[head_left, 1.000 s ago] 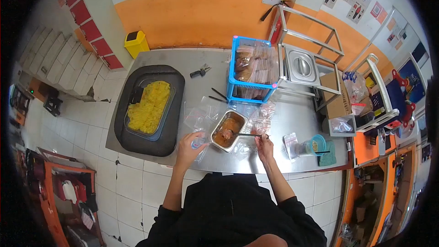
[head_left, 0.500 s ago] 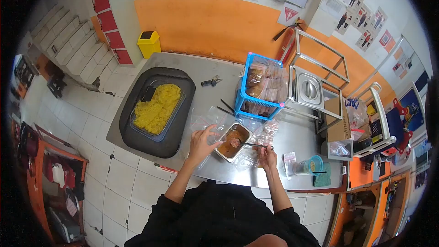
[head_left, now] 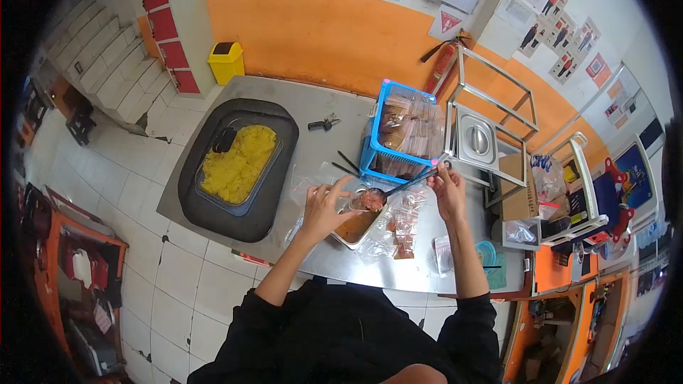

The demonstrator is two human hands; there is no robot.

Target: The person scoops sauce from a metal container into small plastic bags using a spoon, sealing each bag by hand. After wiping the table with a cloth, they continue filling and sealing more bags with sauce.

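Head view: the left hand is pinching a clear bag open above the metal pan on the table. The right hand is gripping a spoon, its meat-filled bowl sitting at the bag's mouth, near the blue basket.
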